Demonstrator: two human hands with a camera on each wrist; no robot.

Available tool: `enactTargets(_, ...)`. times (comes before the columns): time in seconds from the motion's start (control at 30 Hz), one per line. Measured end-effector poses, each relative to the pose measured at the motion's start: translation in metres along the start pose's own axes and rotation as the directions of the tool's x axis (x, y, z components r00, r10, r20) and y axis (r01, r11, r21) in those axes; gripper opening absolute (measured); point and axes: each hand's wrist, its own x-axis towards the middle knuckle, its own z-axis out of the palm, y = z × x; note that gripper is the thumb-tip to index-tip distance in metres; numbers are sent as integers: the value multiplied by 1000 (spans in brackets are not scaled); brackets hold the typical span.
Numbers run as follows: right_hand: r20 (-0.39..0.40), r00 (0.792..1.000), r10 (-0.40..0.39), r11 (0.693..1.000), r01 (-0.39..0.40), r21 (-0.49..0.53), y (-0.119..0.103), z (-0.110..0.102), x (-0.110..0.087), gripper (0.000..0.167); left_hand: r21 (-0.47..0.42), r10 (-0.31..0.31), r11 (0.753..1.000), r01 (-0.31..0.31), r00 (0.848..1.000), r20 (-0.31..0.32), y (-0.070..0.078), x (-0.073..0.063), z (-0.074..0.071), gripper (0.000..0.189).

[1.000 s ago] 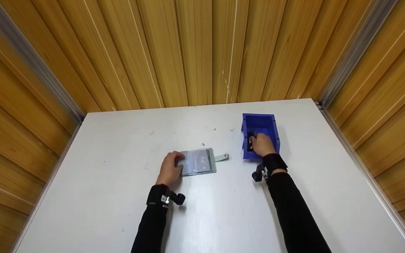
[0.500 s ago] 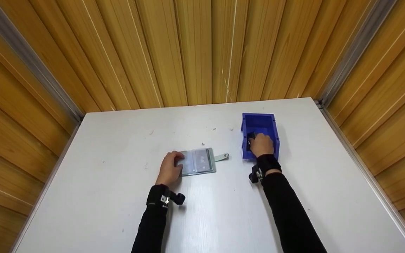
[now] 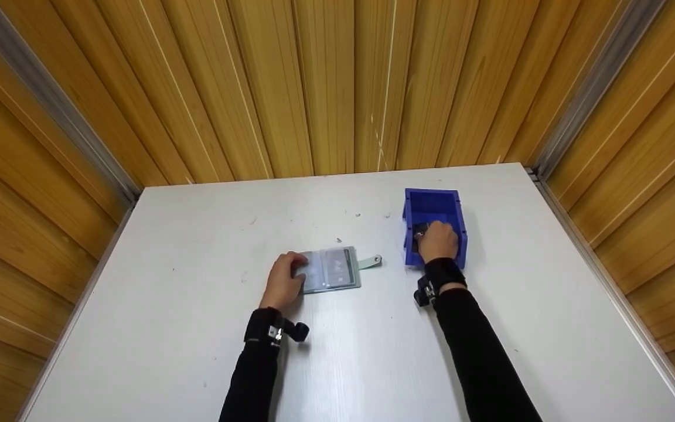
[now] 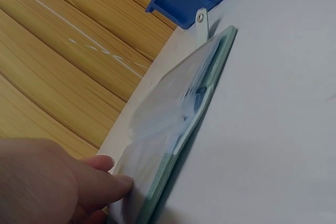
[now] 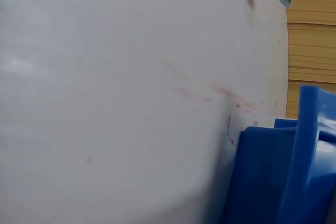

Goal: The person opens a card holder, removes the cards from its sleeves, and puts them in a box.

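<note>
A pale green card holder (image 3: 356, 275) lies spread open on the table, its clear plastic sleeves (image 3: 329, 268) facing up and its snap strap (image 3: 370, 262) pointing right. My left hand (image 3: 283, 278) holds its left end; in the left wrist view a fingertip (image 4: 123, 181) presses on a sleeve. Inside the blue bin (image 3: 434, 202) my right hand (image 3: 438, 241) has curled fingers at a small black item (image 3: 419, 231) with pale marks, against the bin's left wall. The fingertips are hidden there, and the right wrist view shows only the blue bin's side (image 5: 262, 177).
The white table (image 3: 197, 234) ends at a wood-patterned wall (image 3: 337, 88) behind, with side walls left and right. Small specks (image 3: 338, 240) lie above the card holder. Each wrist wears a black camera strap (image 3: 444, 271).
My right hand has shifted slightly left within the blue bin and covers more of the black item, whose pose has changed a little. My left hand and the card holder stay put.
</note>
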Motion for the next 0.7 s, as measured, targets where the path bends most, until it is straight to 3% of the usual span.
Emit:
enactTargets(0.33, -30, 1000, -4, 1000, 5, 25, 1, 3, 0, 23, -20, 0, 1000, 0, 1000, -4, 1, 0, 0, 30)
enactTargets(0.7, -34, 999, -1, 999, 2, 35, 0, -1, 0, 27, -13, 12, 1000, -13, 1000, -5, -1, 0, 0, 30)
